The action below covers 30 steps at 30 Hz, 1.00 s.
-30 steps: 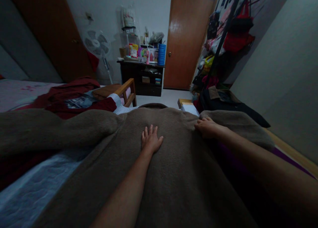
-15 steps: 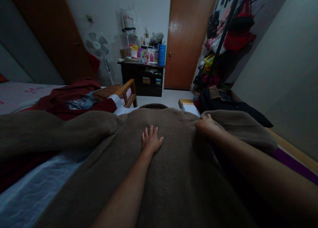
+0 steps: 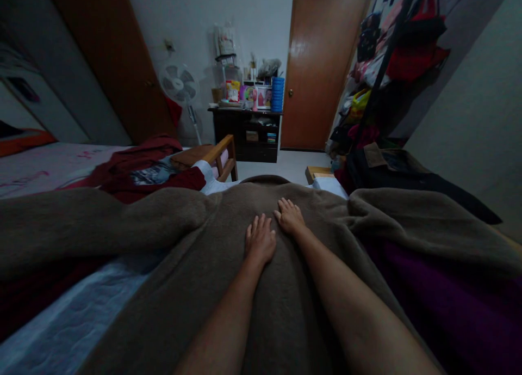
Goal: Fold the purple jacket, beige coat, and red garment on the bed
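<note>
A brown, fuzzy long-sleeved coat [image 3: 281, 304] lies spread out on the bed, its collar end away from me and its sleeves stretched to both sides. My left hand [image 3: 261, 240] rests flat on the middle of it, fingers extended. Just to the right and slightly farther up, my right hand [image 3: 290, 216] also lies on the fabric with its fingers stretched out. Neither hand grips the cloth. Under the coat, a white quilted mattress [image 3: 106, 299] shows on the left and a purple cloth [image 3: 440, 304] on the right.
Dark red clothes [image 3: 150, 152] lie at the left, beside a wooden bed rail [image 3: 222, 152]. Dark folded clothing [image 3: 408, 173] sits at the right. Beyond stand a fan [image 3: 179, 84], a black cabinet [image 3: 244, 138], a door [image 3: 322, 65] and a rack with hanging bags [image 3: 416, 54].
My right hand has let go of the coat near its right shoulder and moved left onto the middle. My left hand stays flat on the coat. The view has shifted a little left.
</note>
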Tool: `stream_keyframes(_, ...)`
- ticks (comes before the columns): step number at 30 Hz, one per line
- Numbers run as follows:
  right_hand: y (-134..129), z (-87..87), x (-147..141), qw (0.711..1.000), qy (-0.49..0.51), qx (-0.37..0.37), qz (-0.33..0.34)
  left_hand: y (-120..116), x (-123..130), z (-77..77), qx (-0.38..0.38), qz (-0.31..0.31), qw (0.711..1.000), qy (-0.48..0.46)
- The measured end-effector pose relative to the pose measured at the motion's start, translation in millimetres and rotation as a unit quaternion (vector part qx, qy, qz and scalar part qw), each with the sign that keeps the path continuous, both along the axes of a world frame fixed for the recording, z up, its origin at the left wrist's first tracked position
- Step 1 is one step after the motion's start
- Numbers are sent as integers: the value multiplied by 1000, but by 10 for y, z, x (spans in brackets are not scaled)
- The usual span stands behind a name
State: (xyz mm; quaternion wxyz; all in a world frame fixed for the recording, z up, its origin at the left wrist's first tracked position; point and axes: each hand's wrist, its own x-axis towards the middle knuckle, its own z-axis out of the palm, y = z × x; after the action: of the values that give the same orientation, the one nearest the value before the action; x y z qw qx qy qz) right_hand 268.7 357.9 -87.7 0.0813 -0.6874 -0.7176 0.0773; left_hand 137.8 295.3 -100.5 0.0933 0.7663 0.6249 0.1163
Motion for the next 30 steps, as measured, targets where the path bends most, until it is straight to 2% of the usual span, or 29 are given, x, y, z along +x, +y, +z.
stream_keyframes(4,182,-123,197,998,-8,-3,-63,-5,11,19,-3,7,1000,-2)
stream_keyframes(11,400,-154,428,987,-13,5,-160,-14,14,30,-5,7,1000,6)
stream_keyframes(15,448,-169,474,981,-14,14,-191,-13,12,19,1,6,1000,11)
stream_keyframes(19,486,-100,507,981,-38,39,-184,-17,15,5,9,6,1000,13)
stream_keyframes(25,637,121,693,987,-58,48,-144,-21,26,-15,21,14,1000,11)
stream_keyframes(30,806,218,836,991,-57,8,-121,-16,31,-29,29,14,999,6)
